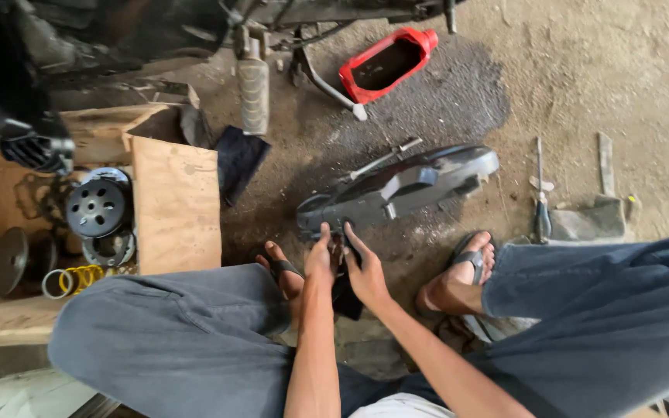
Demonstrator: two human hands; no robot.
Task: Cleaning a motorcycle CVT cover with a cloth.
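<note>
I squat on a dirty concrete floor with my knees apart. My left hand (320, 259) and my right hand (365, 271) reach down side by side to the near end of a long dark grey engine cover (396, 190) lying on the floor. Both hands press on a small dark object (345, 298) between them, just below the cover's end; what it is stays hidden by the fingers. My feet in sandals (470, 267) rest on either side of the hands.
A cardboard box (176, 205) at left holds clutch parts, a yellow spring (87, 275) and round metal discs. A red cut-open container (385, 63) lies beyond the cover. Screwdrivers (541, 201) lie at right. A motorbike's underside fills the top.
</note>
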